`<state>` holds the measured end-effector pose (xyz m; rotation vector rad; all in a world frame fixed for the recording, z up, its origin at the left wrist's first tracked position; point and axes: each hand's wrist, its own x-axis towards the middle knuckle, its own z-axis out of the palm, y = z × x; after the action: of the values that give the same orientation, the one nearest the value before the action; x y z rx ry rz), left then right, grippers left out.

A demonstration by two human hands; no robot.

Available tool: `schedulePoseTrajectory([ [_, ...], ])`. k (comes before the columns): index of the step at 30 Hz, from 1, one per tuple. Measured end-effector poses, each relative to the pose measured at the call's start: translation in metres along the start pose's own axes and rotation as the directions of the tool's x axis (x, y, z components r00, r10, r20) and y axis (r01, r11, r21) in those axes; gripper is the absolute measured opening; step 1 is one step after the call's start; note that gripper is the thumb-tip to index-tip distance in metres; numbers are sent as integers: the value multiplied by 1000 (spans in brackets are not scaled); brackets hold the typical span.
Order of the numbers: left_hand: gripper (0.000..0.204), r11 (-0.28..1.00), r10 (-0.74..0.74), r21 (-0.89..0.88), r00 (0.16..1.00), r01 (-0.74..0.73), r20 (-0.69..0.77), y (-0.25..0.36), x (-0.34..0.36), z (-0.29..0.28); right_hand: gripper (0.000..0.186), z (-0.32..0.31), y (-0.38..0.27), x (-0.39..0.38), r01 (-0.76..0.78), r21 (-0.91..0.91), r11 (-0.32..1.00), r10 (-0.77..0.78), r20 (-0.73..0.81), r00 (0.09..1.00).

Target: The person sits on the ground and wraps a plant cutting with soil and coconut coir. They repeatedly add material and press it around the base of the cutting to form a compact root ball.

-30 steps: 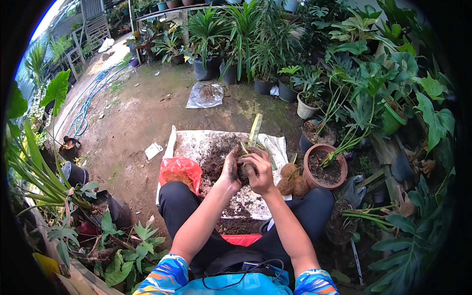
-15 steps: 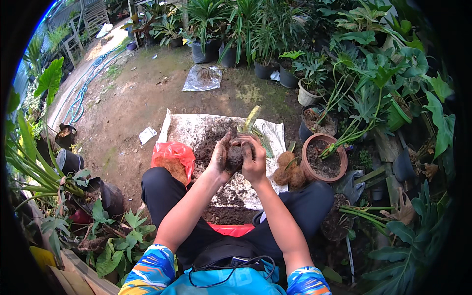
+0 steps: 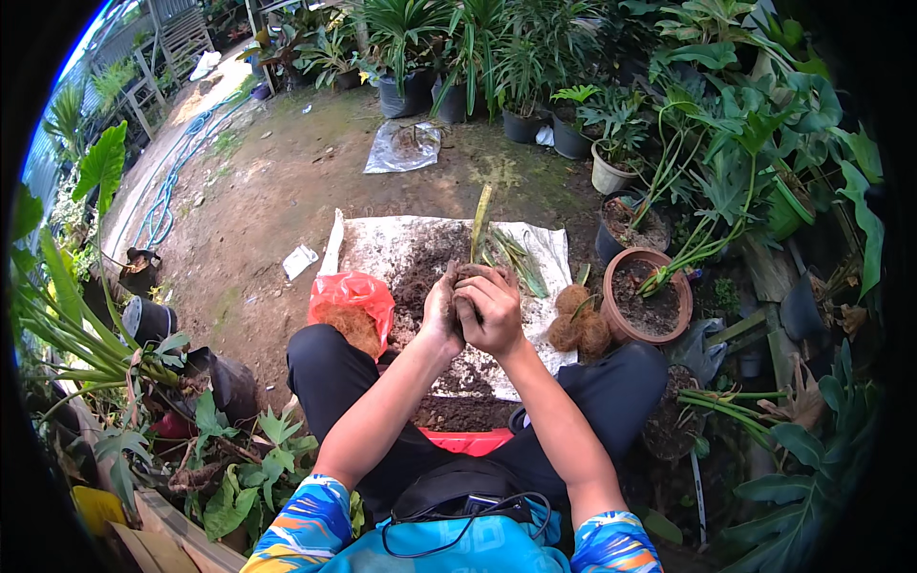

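My left hand (image 3: 442, 313) and my right hand (image 3: 491, 307), both soil-stained, are cupped together over the white sheet. They are closed around a dark clump of soil, mostly hidden now by the fingers. From the top of it a strappy yellow-green leaf cutting (image 3: 480, 218) stands nearly upright. More striped leaf cuttings (image 3: 521, 263) lie on the sheet just beyond my right hand. Loose dark soil (image 3: 415, 277) is heaped beyond and left of my hands. Brown fibre-wrapped balls (image 3: 579, 329) with small shoots rest at the sheet's right edge.
A red plastic bag of brown fibre (image 3: 355, 315) sits by my left knee. Between my legs is a red tray (image 3: 468, 442) with soil behind it. A terracotta-coloured pot (image 3: 621, 329) stands right of the white sheet (image 3: 549, 239). Potted plants line the right side and back.
My hands have closed further around the soil clump, covering more of it. The leaf cutting has turned from leaning right to nearly upright. The whole view has shifted slightly.
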<state>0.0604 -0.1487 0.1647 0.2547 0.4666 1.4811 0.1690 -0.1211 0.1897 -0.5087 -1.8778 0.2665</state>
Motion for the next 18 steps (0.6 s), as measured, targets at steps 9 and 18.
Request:
schedulePoseTrajectory([
  [9,35,980,-174,-108,984,169,-33,20,-5,25,24,-17,-9,9,-57,-11,998,58,242,968],
  [18,36,975,-214,-55,977,214,-3,13,-2,11,18,-8,-1,7,181,-89,979,-167,143,975],
])
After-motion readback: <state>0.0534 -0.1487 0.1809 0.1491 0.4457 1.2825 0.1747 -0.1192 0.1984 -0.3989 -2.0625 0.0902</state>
